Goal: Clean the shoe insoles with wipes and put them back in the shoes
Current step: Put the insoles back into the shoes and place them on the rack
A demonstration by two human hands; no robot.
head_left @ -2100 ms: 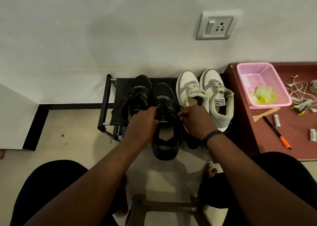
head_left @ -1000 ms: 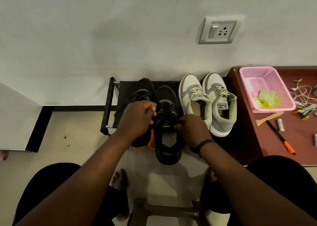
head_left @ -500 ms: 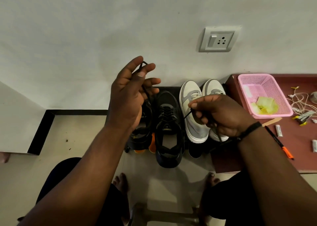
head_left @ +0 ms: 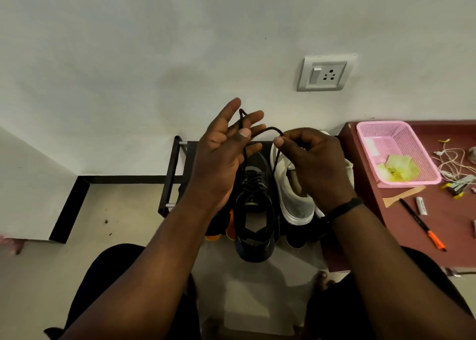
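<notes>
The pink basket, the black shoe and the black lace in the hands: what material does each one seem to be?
Pink basket: probably moulded plastic, judging by its fine mesh walls, smooth rim and even colour.
Black shoe: likely fabric or synthetic upper with a matte finish; the material cannot be told for sure.
Black lace: thin round cord, probably woven textile, since it bends limply between the left hand and right hand.
</notes>
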